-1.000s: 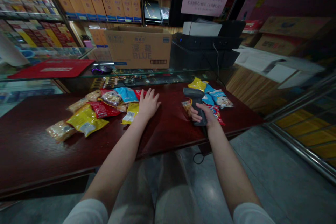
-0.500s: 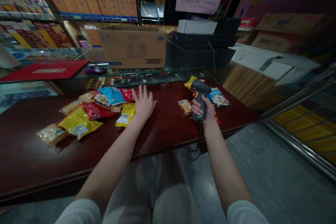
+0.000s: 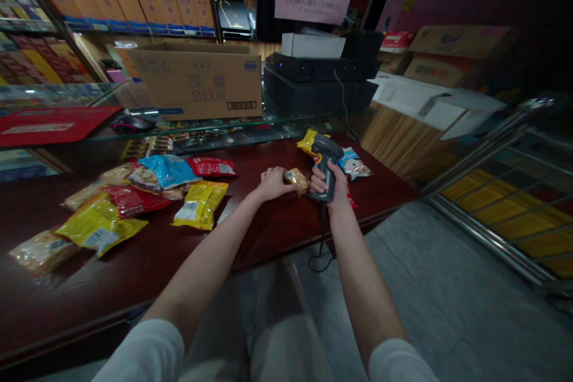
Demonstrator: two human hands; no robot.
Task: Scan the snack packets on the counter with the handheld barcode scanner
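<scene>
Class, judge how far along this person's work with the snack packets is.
Seemingly done: the white-and-blue packet and yellow packet at right. In hand: the left hand holds a small packet beside the barcode scanner in the right hand. Left: the heap of snack packets farther left.

Bare hands (image 3: 273, 184), white short sleeves (image 3: 138, 352) and pale loose trousers (image 3: 286, 340).

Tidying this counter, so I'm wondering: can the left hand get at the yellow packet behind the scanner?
Probably yes: the left hand is close to the yellow packet, with bare dark-red counter between them. The handheld barcode scanner, gripped by the right hand, stands just right of it.
</scene>
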